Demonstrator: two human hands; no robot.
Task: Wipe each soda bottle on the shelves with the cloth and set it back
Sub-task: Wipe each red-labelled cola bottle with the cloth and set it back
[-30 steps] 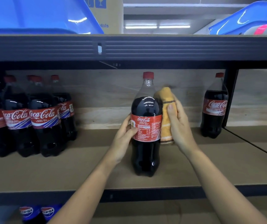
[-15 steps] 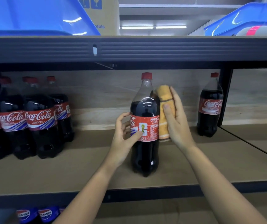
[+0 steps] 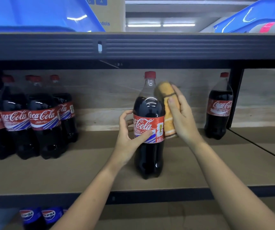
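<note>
A tall cola bottle [image 3: 148, 156] with a red cap and red label stands upright near the front of the middle shelf [image 3: 83, 173]. My left hand [image 3: 130, 138] curls round its label from the left, thumb across the front. My right hand [image 3: 183, 118] grips a folded orange cloth [image 3: 165, 103] and presses it against the bottle's right side, from the shoulder down to the label. Several more cola bottles [image 3: 45, 120] stand grouped at the shelf's left. A single cola bottle [image 3: 219, 110] stands at the back right beside the dark upright post.
The dark shelf beam [image 3: 150, 47] runs just above the bottle caps. Blue plastic bins [image 3: 25, 14] and a cardboard box sit on the upper shelf. Blue-labelled soda bottles [image 3: 38, 216] show on the lower shelf at bottom left. A second shelf bay begins at the right.
The bottle has turned under my left hand, bringing a different part of the label to the front. My left hand has shifted its hold. The cloth stays pressed on the bottle's right side.
</note>
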